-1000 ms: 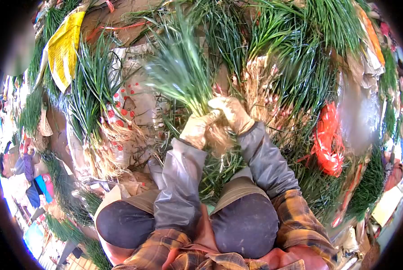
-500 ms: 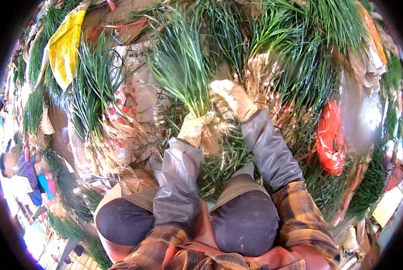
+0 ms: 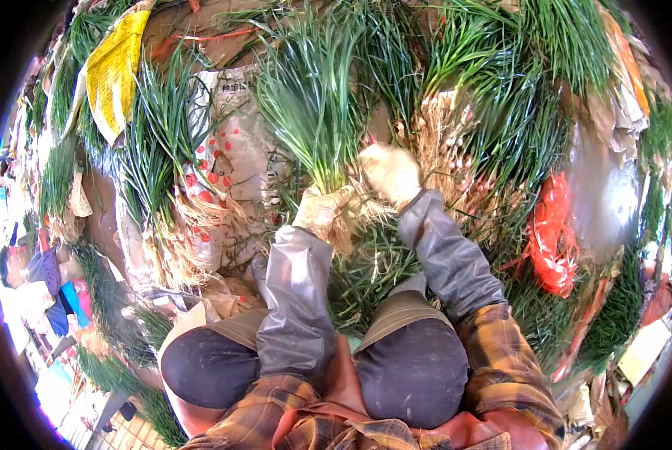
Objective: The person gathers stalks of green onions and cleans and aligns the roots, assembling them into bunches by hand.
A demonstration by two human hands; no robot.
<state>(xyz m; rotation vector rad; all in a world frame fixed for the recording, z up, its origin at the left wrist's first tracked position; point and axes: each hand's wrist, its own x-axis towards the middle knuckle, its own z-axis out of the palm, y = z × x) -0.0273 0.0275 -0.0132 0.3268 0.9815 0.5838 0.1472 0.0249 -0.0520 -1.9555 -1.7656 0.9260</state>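
Note:
My left hand [image 3: 321,213], in a pale glove, is wrapped round a bunch of green onions [image 3: 317,112] near its base. The long leaves point up and away, and stringy roots stick out below the glove. On the right side of the roots, my right hand [image 3: 390,174], gloved too, has its fingers curled in at some loose roots. What those fingers hold is too blurred to make out. Loose green leaves [image 3: 373,270] lie beneath both hands, between my knees.
Rooted bunches [image 3: 163,142] lie at the left beside a red-dotted sack [image 3: 234,150] and a yellow sack [image 3: 115,75]. More onions [image 3: 501,112] are heaped at the right, near red plastic twine [image 3: 552,240]. A co-worker [image 3: 47,277] shows at the far left edge.
My right hand has come away from the bunch's base to its right side, with roots now showing between the hands. The held bunch has shifted slightly and its leaves are more upright.

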